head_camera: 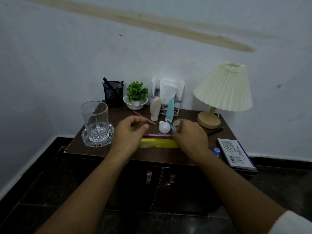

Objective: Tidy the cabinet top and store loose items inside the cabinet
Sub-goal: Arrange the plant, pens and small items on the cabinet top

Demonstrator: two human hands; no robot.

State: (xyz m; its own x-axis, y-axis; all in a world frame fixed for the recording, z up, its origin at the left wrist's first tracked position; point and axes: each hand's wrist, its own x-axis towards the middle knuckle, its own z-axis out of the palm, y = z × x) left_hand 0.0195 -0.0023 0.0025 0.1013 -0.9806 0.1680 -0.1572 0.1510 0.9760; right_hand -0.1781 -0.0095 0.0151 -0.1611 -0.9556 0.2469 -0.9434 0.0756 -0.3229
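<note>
A dark brown cabinet [79, 146] stands against the wall, its two doors [140, 186] closed. On top lie a yellow comb [158, 143], a pink pen [157, 135], a second pink pen [143, 117], a white bulb [164, 127] and a dark pen [215, 131]. My right hand [190, 136] is closed on a blue pen [171, 126] beside the bulb, its fingers touching the pink pen's right end. My left hand [129, 132] hovers over the comb's left end, fingers curled and apart, holding nothing.
A glass [95, 119] on a glass coaster sits at the left. At the back stand a black mesh pen holder [113, 93], a potted plant [135, 97], a tissue holder [167, 92], cream and teal bottles, and a lamp [222, 92]. A white box [235, 153] overhangs the right edge.
</note>
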